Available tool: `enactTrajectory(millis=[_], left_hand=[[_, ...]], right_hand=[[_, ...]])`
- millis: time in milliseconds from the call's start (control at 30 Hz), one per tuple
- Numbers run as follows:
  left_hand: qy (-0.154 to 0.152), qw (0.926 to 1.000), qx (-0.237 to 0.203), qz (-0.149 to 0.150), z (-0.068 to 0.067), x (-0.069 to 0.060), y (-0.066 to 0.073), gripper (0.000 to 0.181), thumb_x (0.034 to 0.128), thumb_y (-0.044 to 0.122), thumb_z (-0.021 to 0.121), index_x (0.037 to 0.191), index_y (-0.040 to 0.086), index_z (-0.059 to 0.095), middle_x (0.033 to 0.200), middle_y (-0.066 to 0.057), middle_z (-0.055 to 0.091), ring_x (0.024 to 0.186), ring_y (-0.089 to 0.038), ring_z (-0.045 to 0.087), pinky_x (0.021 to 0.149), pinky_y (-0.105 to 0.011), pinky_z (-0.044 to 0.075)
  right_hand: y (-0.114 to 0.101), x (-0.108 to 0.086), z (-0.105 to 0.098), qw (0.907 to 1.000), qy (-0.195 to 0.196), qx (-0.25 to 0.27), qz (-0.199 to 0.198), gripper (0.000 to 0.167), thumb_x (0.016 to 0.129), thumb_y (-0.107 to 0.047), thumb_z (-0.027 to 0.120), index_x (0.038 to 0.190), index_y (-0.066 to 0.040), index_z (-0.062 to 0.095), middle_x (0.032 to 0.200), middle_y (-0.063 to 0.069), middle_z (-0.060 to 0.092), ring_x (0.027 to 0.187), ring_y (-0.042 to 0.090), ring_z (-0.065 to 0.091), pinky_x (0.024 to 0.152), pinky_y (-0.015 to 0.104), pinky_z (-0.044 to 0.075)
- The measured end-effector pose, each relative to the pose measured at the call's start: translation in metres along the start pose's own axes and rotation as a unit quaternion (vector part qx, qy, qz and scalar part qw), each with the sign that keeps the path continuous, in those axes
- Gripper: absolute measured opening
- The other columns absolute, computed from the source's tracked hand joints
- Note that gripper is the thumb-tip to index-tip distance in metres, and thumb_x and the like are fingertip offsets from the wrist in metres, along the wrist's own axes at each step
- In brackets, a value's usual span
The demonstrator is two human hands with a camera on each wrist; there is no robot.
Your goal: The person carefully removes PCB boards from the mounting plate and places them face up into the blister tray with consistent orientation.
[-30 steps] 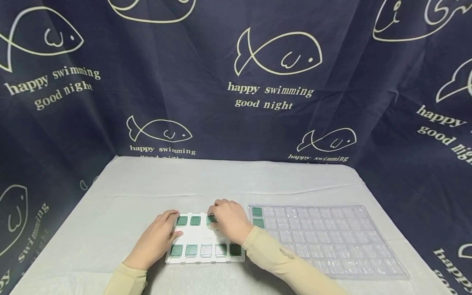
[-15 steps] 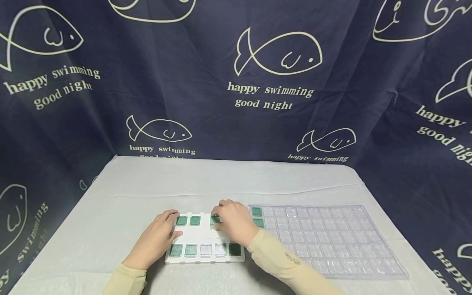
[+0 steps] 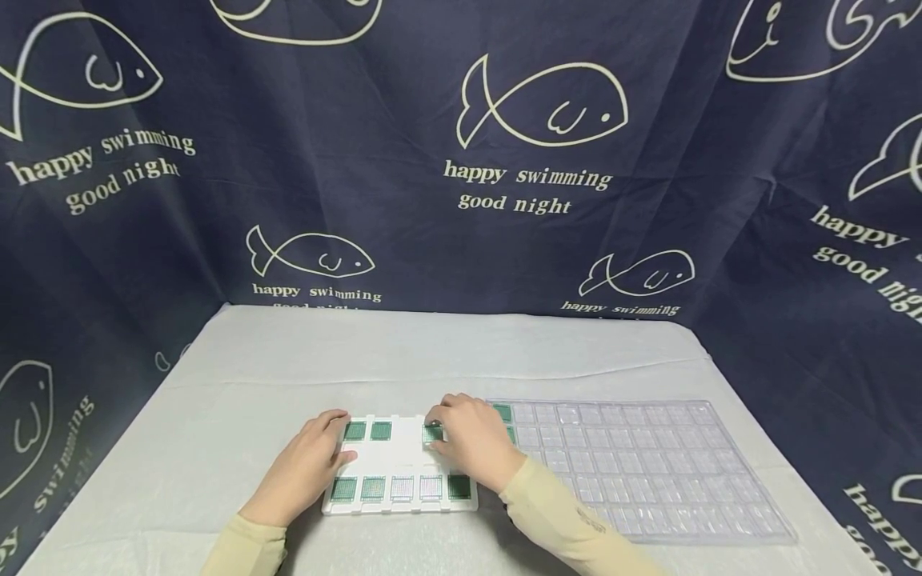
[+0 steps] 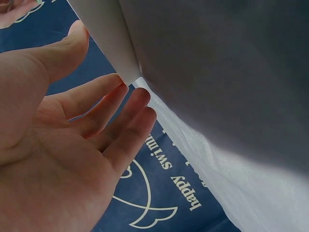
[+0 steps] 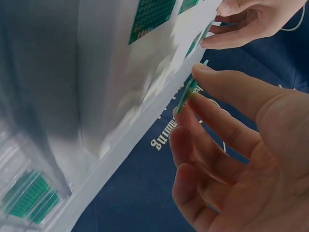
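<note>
Pinching one green board (image 3: pixel 433 434) are right fingers (image 5: pixel 224 124); left fingers (image 4: pixel 130 137) extend against white tray (image 3: pixel 382 458); backdrop (image 3: pixel 403 152) reads "happy swimming good night"

A small, thin, square green board (image 3: pixel 432 434) is pinched between the right hand's (image 3: pixel 477 438) thumb and fingers, over the far row of a white tray (image 3: pixel 382 459). The tray lies flat, holding two similar boards (image 3: pixel 381 431) far left and five (image 3: pixel 402 489) along its near row.
</note>
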State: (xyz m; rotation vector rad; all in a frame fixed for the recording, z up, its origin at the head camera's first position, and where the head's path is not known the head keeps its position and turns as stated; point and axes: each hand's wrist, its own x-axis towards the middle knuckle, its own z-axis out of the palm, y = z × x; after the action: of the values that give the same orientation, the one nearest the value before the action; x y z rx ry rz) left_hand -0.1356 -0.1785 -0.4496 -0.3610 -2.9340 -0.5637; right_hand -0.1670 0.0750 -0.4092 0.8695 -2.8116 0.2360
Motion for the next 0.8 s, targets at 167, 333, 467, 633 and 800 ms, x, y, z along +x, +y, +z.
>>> enactTrajectory(millis=[167,333,467,633,800], left_hand=[[-0.001,1.0,0.0,0.001,0.0,-0.001,0.0,0.056,0.0889,0.018,0.079,0.133,-0.01,0.06,0.138,-0.022,0.06,0.127,-0.04,0.06,0.109,-0.054,0.053],[-0.002,1.0,0.001,0.001,0.001,0.0,0.0,0.056,0.089,0.018,0.079,0.133,-0.011,0.06,0.138,-0.023,0.06,0.127,-0.04,0.059,0.109,-0.054,0.053],[0.004,1.0,0.004,0.003,0.001,0.0,0.0,0.055,0.0884,0.018,0.079,0.132,-0.011,0.06,0.137,-0.023,0.061,0.127,-0.04,0.06,0.109,-0.054,0.053],[0.017,0.9998,0.004,0.012,0.001,-0.001,0.0,0.055,0.0872,0.017,0.08,0.13,-0.011,0.061,0.135,-0.022,0.062,0.125,-0.039,0.061,0.107,-0.053,0.054],[0.013,0.9998,0.005,0.01,0.0,-0.002,0.001,0.056,0.0874,0.017,0.08,0.131,-0.011,0.06,0.136,-0.022,0.061,0.125,-0.039,0.061,0.107,-0.053,0.054]], right_hand=[[0.005,-0.008,-0.002,0.9997,0.006,0.018,0.012,0.027,0.078,-0.026,0.089,0.1,-0.016,0.079,0.092,-0.003,0.073,0.082,0.014,0.069,0.063,0.024,0.058],[0.013,-0.017,-0.002,0.9995,0.011,0.024,0.016,0.026,0.077,-0.024,0.089,0.098,-0.015,0.078,0.091,-0.003,0.072,0.081,0.015,0.068,0.067,0.027,0.059],[0.019,-0.025,-0.003,0.999,0.021,0.033,0.021,0.026,0.076,-0.022,0.09,0.098,-0.014,0.077,0.091,-0.003,0.072,0.08,0.014,0.067,0.07,0.029,0.06],[0.028,-0.036,-0.003,0.9983,0.032,0.038,0.031,0.026,0.075,-0.021,0.09,0.096,-0.015,0.076,0.091,-0.004,0.07,0.082,0.014,0.068,0.072,0.031,0.061],[0.035,-0.046,-0.004,0.9982,0.031,0.03,0.041,0.027,0.073,-0.02,0.091,0.095,-0.016,0.076,0.091,-0.005,0.069,0.083,0.015,0.068,0.072,0.032,0.062]])
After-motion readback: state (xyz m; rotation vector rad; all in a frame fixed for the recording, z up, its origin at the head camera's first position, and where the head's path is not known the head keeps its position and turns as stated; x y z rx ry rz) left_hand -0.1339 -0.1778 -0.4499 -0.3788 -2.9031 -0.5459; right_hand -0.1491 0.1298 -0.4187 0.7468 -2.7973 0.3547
